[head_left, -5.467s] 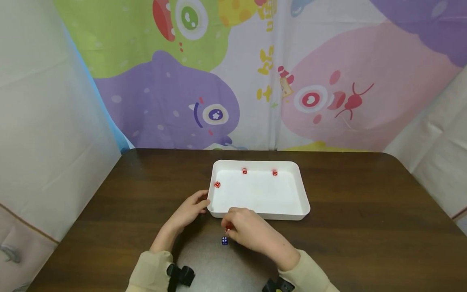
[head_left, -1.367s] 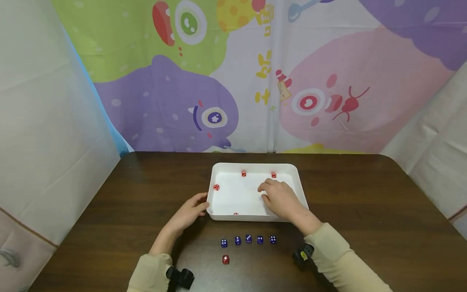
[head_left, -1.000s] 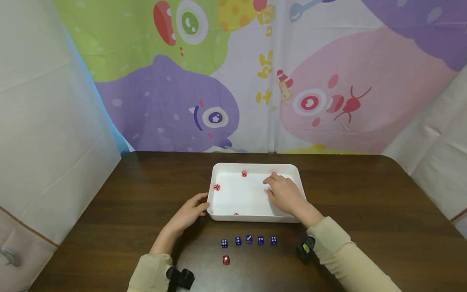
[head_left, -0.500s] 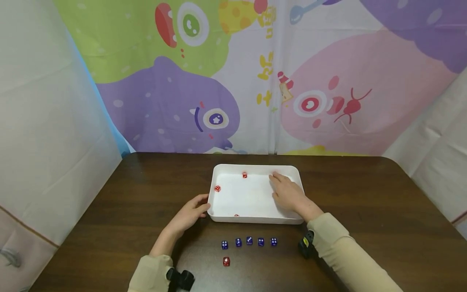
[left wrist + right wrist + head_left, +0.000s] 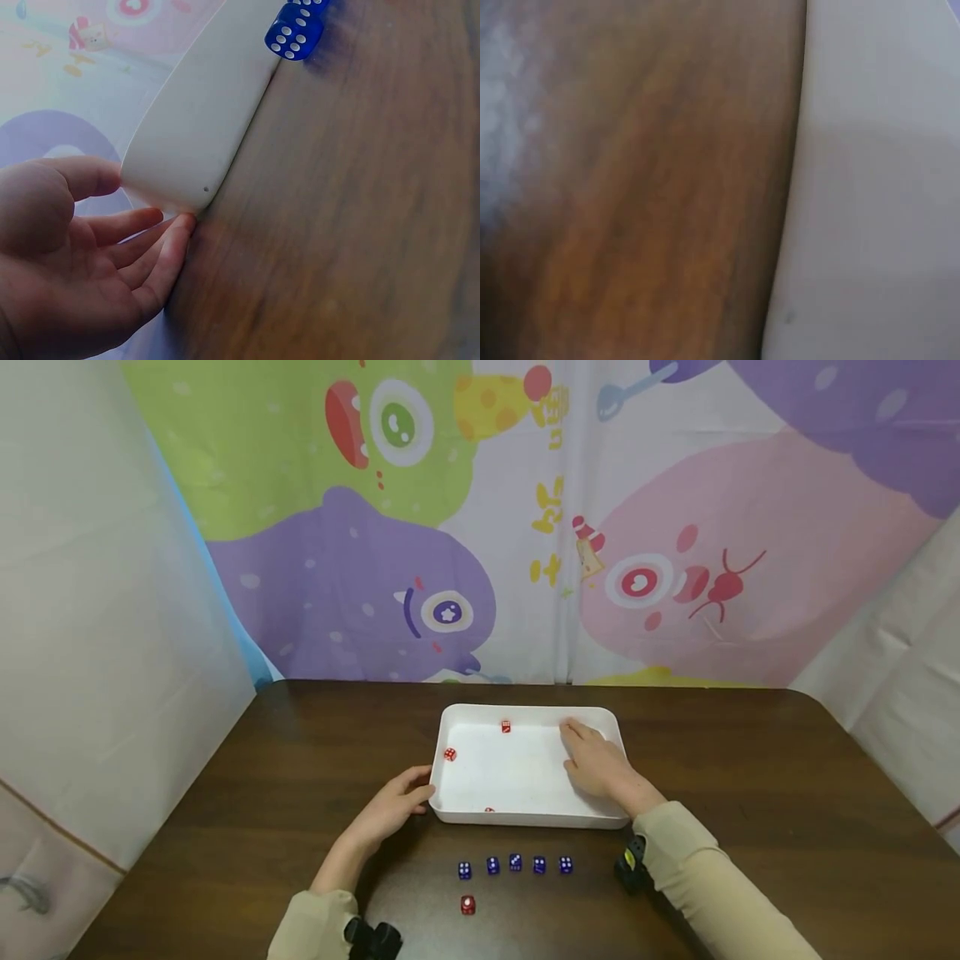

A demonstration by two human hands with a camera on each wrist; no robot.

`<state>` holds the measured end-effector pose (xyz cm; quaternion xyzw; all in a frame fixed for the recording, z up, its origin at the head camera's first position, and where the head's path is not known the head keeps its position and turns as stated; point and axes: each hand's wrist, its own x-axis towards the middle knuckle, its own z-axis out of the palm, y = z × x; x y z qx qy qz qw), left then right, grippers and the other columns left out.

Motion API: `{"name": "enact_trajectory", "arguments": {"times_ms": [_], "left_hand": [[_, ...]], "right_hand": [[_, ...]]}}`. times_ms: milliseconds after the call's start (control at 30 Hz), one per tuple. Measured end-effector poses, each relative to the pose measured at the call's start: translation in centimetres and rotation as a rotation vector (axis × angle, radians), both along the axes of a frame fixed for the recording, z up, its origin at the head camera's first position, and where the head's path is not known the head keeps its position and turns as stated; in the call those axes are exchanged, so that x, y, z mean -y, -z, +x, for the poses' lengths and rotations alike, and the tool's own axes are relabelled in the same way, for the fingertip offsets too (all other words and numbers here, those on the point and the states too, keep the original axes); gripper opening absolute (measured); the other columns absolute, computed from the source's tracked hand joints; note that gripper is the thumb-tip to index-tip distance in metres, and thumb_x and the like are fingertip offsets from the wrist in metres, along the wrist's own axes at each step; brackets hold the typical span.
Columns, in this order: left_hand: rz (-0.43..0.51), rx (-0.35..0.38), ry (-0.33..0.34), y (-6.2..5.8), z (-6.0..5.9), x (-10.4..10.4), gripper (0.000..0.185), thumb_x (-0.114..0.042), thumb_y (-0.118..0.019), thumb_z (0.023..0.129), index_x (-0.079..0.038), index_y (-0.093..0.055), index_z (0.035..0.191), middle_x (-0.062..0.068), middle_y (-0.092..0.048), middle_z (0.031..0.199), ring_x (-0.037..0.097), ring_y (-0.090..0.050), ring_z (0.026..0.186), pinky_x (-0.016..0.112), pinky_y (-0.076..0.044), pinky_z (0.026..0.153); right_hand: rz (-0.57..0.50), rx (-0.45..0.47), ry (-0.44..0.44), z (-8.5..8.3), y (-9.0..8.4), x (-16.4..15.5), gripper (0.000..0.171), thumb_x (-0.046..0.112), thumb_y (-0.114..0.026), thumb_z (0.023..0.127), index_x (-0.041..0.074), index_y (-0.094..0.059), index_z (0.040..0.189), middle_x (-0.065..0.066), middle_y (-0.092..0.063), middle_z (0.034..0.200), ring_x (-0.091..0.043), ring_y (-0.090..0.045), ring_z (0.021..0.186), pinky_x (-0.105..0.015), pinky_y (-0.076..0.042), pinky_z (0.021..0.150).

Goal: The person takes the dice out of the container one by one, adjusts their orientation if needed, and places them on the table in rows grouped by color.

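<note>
The right hand [image 5: 600, 768] lies inside the white tray [image 5: 618, 752], near the tray's far right corner. Its fingers reach toward that corner, and I cannot tell if they pinch anything there. The tray sits in the middle of the brown desk [image 5: 750, 827]. Three red dice show in it: one [image 5: 506, 727] by the far wall, one [image 5: 450, 754] by the left wall, one [image 5: 489, 810] by the near wall. The left hand [image 5: 393, 806] touches the tray's near left corner with loose, straight fingers. Just in front of the tray, five blue dice [image 5: 515, 863] stand in a row. One more red die [image 5: 468, 905] sits nearer the desk's front edge.
</note>
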<state>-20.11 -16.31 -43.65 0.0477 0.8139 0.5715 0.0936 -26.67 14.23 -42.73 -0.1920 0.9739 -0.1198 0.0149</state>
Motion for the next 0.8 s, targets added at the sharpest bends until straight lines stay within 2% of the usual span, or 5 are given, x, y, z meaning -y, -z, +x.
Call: {"name": "enact_trajectory", "arguments": {"times_ms": [267,433,600,800], "left_hand": [[-0.006,-0.007,-0.001,-0.06,-0.21,0.13,0.042,-0.012,-0.048,0.092,0.004,-0.042,0.131,0.021,-0.050,0.125,0.027,-0.053,0.103,0.038,-0.048,0.083],[-0.006,-0.005,-0.004,0.03,-0.14,0.15,0.042,-0.012,-0.048,0.092,0.004,-0.043,0.130,0.021,-0.050,0.125,0.027,-0.054,0.103,0.037,-0.048,0.083],[-0.008,-0.002,-0.005,0.10,0.01,0.14,0.042,-0.012,-0.048,0.092,0.004,-0.043,0.130,0.021,-0.050,0.125,0.027,-0.054,0.103,0.038,-0.048,0.083],[-0.005,-0.004,0.000,0.12,0.02,0.05,0.041,-0.012,-0.048,0.092,0.004,-0.043,0.130,0.021,-0.050,0.125,0.027,-0.054,0.103,0.038,-0.048,0.083]], "right_hand": [[0.006,-0.028,0.028,-0.20,-0.18,0.19,0.054,0.018,-0.049,0.090,-0.003,-0.034,0.137,-0.021,-0.032,0.142,-0.038,-0.032,0.128,-0.055,-0.031,0.100],[0.016,-0.060,0.038,-0.21,-0.22,0.29,0.048,0.016,-0.052,0.089,-0.004,-0.042,0.131,-0.021,-0.042,0.132,-0.036,-0.042,0.119,-0.052,-0.038,0.094],[-0.059,-0.120,0.024,-0.08,-0.05,0.23,0.027,0.005,-0.053,0.087,-0.006,-0.056,0.112,-0.019,-0.051,0.108,-0.029,-0.053,0.096,-0.042,-0.046,0.084],[-0.123,-0.138,0.042,-0.12,0.05,0.18,0.007,-0.001,-0.059,0.081,0.001,-0.057,0.088,-0.009,-0.050,0.084,-0.021,-0.048,0.073,-0.034,-0.045,0.069]]}}
